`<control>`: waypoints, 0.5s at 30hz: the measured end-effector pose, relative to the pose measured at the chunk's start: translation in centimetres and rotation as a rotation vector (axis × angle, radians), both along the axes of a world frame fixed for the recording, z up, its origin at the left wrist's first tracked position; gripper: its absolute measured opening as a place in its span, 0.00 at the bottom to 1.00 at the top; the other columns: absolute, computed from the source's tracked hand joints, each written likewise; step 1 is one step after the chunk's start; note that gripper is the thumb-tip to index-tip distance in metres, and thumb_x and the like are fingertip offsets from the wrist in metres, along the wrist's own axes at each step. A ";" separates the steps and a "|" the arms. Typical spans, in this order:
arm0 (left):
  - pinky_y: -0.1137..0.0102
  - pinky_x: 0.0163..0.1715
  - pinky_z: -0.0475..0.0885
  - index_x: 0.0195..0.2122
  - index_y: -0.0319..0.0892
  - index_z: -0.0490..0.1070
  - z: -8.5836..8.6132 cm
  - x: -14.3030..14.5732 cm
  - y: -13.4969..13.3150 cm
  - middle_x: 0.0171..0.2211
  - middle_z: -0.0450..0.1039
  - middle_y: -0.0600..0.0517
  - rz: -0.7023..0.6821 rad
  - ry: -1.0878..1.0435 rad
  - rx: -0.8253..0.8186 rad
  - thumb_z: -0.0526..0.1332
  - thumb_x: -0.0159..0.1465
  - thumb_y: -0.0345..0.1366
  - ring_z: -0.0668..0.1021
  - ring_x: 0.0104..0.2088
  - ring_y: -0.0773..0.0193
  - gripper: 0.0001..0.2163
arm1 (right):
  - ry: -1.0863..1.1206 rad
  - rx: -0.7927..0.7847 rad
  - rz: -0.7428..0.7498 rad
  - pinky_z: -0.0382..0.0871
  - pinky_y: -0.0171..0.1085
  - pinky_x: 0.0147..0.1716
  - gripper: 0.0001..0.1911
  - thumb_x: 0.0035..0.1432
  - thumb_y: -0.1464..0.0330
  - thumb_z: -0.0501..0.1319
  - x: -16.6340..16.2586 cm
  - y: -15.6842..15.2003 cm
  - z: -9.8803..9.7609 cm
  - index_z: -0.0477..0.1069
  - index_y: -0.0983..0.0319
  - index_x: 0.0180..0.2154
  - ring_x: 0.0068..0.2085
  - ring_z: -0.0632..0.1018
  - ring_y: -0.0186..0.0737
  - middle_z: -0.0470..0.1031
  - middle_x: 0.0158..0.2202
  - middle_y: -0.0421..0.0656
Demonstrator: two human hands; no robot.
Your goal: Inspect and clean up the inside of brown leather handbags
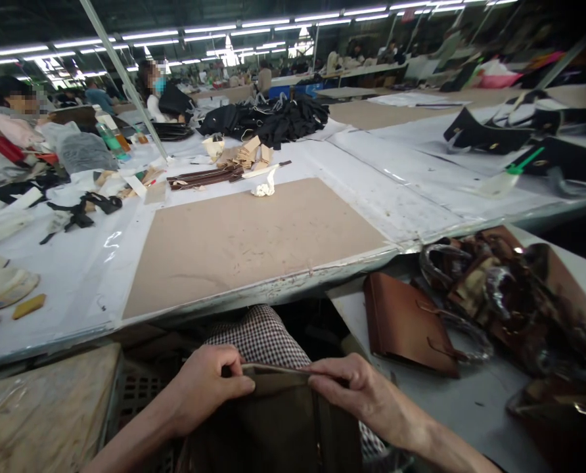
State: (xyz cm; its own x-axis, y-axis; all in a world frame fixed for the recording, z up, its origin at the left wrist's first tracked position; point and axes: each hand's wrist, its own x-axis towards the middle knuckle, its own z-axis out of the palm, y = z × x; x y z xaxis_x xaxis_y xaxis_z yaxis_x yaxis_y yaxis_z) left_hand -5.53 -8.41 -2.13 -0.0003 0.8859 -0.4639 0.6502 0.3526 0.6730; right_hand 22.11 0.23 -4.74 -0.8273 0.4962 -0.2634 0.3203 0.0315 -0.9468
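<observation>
A dark olive-brown leather bag (pixel 278 420) rests on my lap, below the table's front edge. My left hand (pixel 209 384) is closed in a pinch on the left part of its top edge. On the right part of the same edge my right hand (pixel 359 391) is closed too, fingers curled over it. Checked fabric (pixel 263 335) on my lap shows just behind the bag. The bag's lower part runs out of view.
A tan cardboard mat (pixel 253 240) lies on the white worktable ahead. A brown bag (pixel 404 325) and a heap of wrapped brown bags (pixel 510 289) sit on a low surface to my right. Leather strips (pixel 207 176), black bags (pixel 273 118) and seated people lie farther back.
</observation>
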 end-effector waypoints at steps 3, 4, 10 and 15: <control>0.71 0.33 0.62 0.23 0.41 0.69 0.0 0.1 -0.1 0.29 0.75 0.56 0.027 -0.020 0.020 0.68 0.59 0.42 0.74 0.33 0.62 0.14 | -0.029 -0.006 -0.034 0.62 0.33 0.30 0.23 0.70 0.53 0.55 0.1 -0.1 0.0 0.79 0.64 0.38 0.31 0.71 0.37 0.75 0.30 0.39; 0.71 0.35 0.63 0.23 0.41 0.70 0.0 0.0 -0.1 0.32 0.76 0.55 0.010 -0.059 0.039 0.69 0.59 0.41 0.74 0.35 0.62 0.13 | -0.034 -0.020 -0.041 0.64 0.33 0.32 0.22 0.70 0.53 0.55 0.2 0.0 -0.1 0.80 0.63 0.40 0.33 0.73 0.39 0.77 0.33 0.40; 0.70 0.51 0.65 0.25 0.44 0.79 0.5 -0.3 -0.7 0.51 0.77 0.53 -0.113 -0.269 0.050 0.73 0.57 0.39 0.75 0.53 0.56 0.07 | 0.009 0.191 -0.041 0.68 0.43 0.57 0.26 0.67 0.58 0.62 0.5 0.8 -0.8 0.66 0.54 0.64 0.56 0.74 0.47 0.74 0.57 0.44; 0.63 0.61 0.59 0.26 0.48 0.82 0.4 -0.1 -0.7 0.64 0.69 0.53 -0.113 -0.255 0.014 0.74 0.55 0.41 0.64 0.68 0.50 0.06 | 0.015 0.743 0.203 0.66 0.46 0.56 0.14 0.72 0.63 0.57 -1.8 1.3 0.8 0.74 0.53 0.56 0.56 0.70 0.47 0.69 0.58 0.46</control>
